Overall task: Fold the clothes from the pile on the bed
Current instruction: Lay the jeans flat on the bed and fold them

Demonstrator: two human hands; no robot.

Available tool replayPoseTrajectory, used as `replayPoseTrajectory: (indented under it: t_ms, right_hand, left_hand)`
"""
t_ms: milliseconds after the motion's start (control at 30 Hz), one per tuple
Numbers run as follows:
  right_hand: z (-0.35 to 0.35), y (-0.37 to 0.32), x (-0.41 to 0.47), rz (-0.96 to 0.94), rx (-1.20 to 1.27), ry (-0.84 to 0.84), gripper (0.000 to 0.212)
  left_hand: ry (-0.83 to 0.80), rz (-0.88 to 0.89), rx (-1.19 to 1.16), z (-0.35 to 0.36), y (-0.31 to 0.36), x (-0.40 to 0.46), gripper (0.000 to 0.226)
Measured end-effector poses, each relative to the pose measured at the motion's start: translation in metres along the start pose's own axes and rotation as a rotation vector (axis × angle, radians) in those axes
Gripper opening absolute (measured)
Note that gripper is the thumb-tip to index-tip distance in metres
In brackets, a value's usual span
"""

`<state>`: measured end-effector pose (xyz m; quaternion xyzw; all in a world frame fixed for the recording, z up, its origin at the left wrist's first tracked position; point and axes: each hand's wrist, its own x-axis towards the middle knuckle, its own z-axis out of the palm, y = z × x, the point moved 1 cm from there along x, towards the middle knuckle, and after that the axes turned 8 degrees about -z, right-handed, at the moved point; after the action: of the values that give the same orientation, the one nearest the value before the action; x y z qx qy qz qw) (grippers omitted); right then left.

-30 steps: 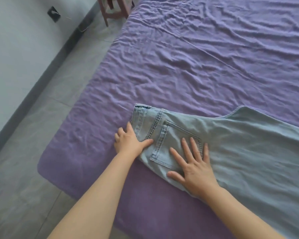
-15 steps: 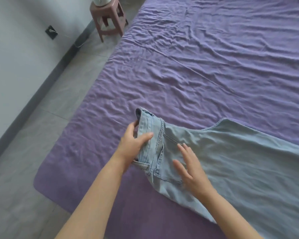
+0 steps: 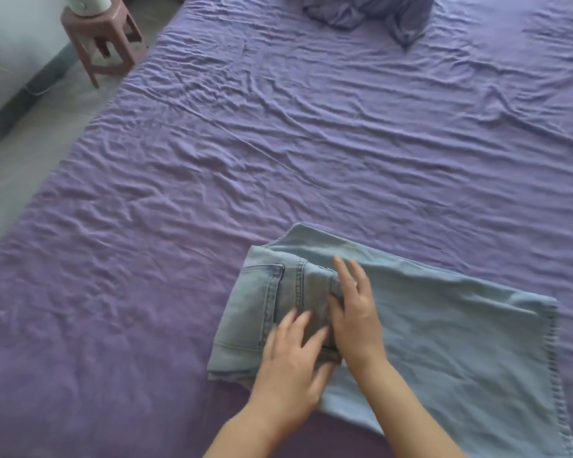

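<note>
A pair of light blue jeans [image 3: 444,328] lies on the purple bed sheet [image 3: 278,143] near the front edge. Its waist end is folded over to the right, so a back pocket [image 3: 255,305] faces up at the left of the fold. My left hand [image 3: 288,365] lies with spread fingers on the folded waist part. My right hand [image 3: 354,309] presses flat on the same fold, fingers straight and pointing away from me. A crumpled pile of purple-blue clothes [image 3: 371,11] sits at the far end of the bed.
A pink plastic stool [image 3: 103,44] with a white object on it stands on the grey floor left of the bed. A pale wall with a dark skirting runs along the far left. The bed's left edge drops to the floor.
My left hand has carried the waist end over to the right and laid it down on the legs. Both hands now rest flat on the fold. The view has tilted up toward the far pile.
</note>
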<state>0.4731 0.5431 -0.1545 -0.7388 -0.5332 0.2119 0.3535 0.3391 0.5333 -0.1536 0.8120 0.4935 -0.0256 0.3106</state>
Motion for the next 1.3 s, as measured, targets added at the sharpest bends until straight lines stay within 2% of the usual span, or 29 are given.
replayPoseTrajectory:
  t_ms: [67,167,200,267,400,500,600,667,733,867,933,1000,1067,1167,1233,1300]
  right_hand:
    - [-0.002,0.019,-0.005,0.017,-0.116,-0.035,0.049]
    - [-0.021,0.050,-0.021,0.095,-0.163,-0.068,0.045]
    - [-0.030,0.061,-0.027,0.122,-0.170,-0.060,0.045]
    - [-0.043,0.080,-0.037,0.171,-0.163,-0.039,0.049]
    - [-0.039,0.095,-0.053,0.212,-0.184,-0.065,0.067]
    - [-0.026,0.094,-0.063,0.159,-0.207,-0.065,0.066]
    - [-0.026,0.094,-0.058,0.073,-0.145,0.012,0.063]
    - [-0.026,0.099,-0.055,0.105,-0.178,-0.073,0.063]
    - [-0.027,0.105,-0.058,0.192,-0.342,-0.166,0.063]
    - [-0.022,0.098,-0.060,-0.056,-0.613,-0.095,0.054]
    - [-0.010,0.099,-0.057,-0.118,-0.634,-0.187,0.058]
    - [-0.001,0.106,-0.053,-0.054,-0.672,-0.317,0.063]
    - [0.003,0.112,-0.048,0.025,-0.711,-0.376,0.066]
    - [0.010,0.094,-0.046,0.035,-0.697,-0.287,0.066]
    - [0.018,0.084,-0.048,-0.024,-0.665,-0.250,0.064]
    - [0.024,0.084,-0.049,-0.039,-0.678,-0.287,0.063]
  left_hand:
    - [0.033,0.005,0.095,0.003,-0.005,-0.001,0.053]
    - [0.228,0.060,0.238,0.006,-0.017,0.002,0.045]
    - [0.222,0.041,0.274,0.005,-0.019,0.005,0.046]
    - [0.088,-0.038,0.330,0.008,-0.020,0.015,0.057]
    - [-0.058,-0.107,0.458,0.042,-0.032,0.039,0.063]
    - [-0.064,-0.143,0.486,0.056,-0.040,0.046,0.064]
    - [-0.033,-0.167,0.457,0.055,-0.048,0.046,0.067]
    - [-0.011,-0.233,0.421,0.052,-0.055,0.048,0.069]
    - [-0.008,-0.287,0.361,0.049,-0.058,0.051,0.072]
    - [0.063,-0.289,0.192,0.043,-0.054,0.058,0.070]
    - [0.098,-0.276,0.115,0.042,-0.054,0.061,0.069]
    - [0.105,-0.257,0.085,0.040,-0.056,0.062,0.073]
    - [0.084,-0.251,0.073,0.037,-0.058,0.064,0.084]
    - [0.049,-0.296,0.051,0.033,-0.060,0.067,0.096]
    - [0.074,-0.301,0.022,0.030,-0.059,0.070,0.099]
    - [0.137,-0.282,-0.094,0.025,-0.059,0.073,0.099]
